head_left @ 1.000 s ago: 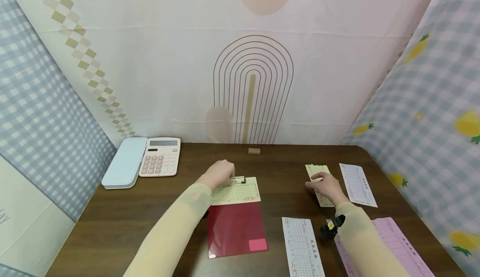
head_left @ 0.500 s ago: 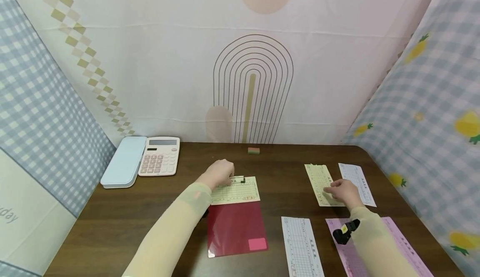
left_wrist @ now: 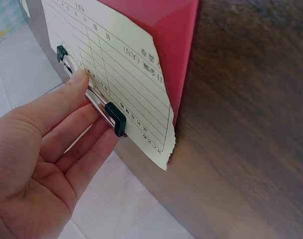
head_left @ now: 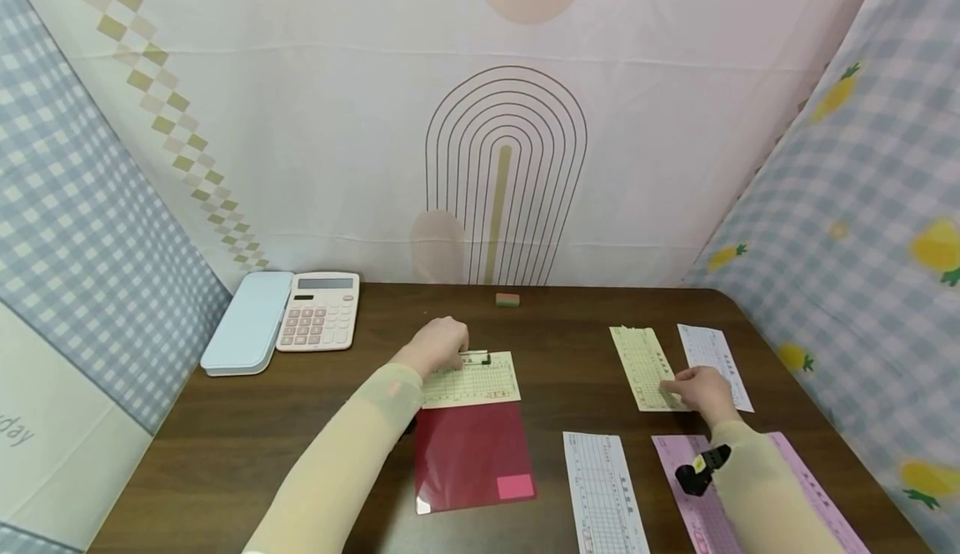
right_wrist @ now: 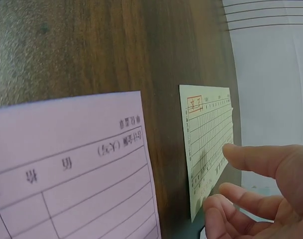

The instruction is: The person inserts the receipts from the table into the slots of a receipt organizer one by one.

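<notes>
My left hand [head_left: 441, 344] pinches the metal clip [left_wrist: 94, 94] with black ends at the top of a red clipboard [head_left: 472, 458]. Thumb above and fingers below, it shows up close in the left wrist view. A yellow printed slip [head_left: 476, 383] with a torn edge lies under that clip, over the board's upper part. At the right, my right hand [head_left: 707, 391] is at the near right edge of another yellow slip [head_left: 641, 366], which lies on the table. In the right wrist view the thumb and forefinger [right_wrist: 251, 201] stand apart at this slip; whether they touch it is unclear.
Two white slips [head_left: 609, 496] [head_left: 716, 362] and a pink sheet [head_left: 682, 451] lie around the right arm. A calculator [head_left: 318, 312] and a pale blue case [head_left: 251, 321] stand at the back left. A small eraser-like block [head_left: 507, 300] sits near the back edge.
My right hand has moved right and nearer across the right yellow slip, from its middle to its right edge, uncovering its print. The left hand stays on the clip.
</notes>
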`<state>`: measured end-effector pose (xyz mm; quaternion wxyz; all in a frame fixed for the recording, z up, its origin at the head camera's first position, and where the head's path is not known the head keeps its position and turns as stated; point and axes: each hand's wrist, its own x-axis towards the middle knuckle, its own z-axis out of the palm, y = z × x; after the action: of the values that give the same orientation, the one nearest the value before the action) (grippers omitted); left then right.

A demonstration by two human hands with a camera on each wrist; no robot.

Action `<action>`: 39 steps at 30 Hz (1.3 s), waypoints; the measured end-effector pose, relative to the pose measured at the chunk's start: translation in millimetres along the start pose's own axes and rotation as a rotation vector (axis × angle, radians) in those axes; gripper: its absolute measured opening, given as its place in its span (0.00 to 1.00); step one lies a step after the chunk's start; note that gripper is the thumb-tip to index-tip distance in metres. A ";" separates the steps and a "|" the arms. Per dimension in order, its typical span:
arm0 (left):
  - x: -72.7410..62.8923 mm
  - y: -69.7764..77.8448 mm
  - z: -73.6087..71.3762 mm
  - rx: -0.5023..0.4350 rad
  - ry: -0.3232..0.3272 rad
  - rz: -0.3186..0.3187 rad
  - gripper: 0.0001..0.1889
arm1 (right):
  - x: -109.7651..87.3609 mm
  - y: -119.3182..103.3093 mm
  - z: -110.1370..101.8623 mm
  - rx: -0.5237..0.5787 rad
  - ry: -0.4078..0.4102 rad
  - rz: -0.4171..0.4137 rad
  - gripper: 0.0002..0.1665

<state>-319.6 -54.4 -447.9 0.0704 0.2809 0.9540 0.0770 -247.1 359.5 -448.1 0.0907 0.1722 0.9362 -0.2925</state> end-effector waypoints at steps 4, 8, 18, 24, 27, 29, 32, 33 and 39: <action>-0.7 0.5 0.2 -0.007 -0.008 -0.009 0.18 | -1.7 -0.8 1.4 -0.019 0.018 -0.006 0.26; -1.1 0.7 -0.1 -0.010 -0.006 -0.003 0.21 | -2.1 -1.1 4.0 -0.080 0.051 -0.031 0.28; -0.7 -0.6 1.3 -0.017 -0.007 0.002 0.22 | -4.2 3.5 7.1 -0.093 0.081 -0.041 0.29; -2.1 -1.4 0.2 -0.011 -0.004 0.003 0.24 | -3.9 3.0 10.0 -0.085 0.100 -0.036 0.26; -1.2 -1.3 0.7 -0.007 -0.002 0.009 0.23 | -2.7 3.9 12.3 -0.097 0.122 -0.041 0.24; -0.8 -1.6 1.4 -0.005 -0.002 0.010 0.23 | -1.9 4.5 13.8 -0.100 0.137 -0.053 0.22; -0.6 -2.2 1.8 -0.008 -0.004 0.008 0.22 | -1.6 4.9 15.2 -0.090 0.147 -0.059 0.20; -0.6 -2.1 1.7 -0.009 -0.006 0.006 0.23 | -1.8 4.9 15.3 -0.087 0.149 -0.059 0.20; -0.6 -1.0 0.9 -0.001 -0.003 0.005 0.26 | -5.2 3.6 12.1 -0.090 0.129 -0.040 0.24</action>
<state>-319.4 -55.5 -448.9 0.0719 0.2835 0.9532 0.0773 -240.1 353.9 -458.4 0.0321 0.1677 0.9555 -0.2405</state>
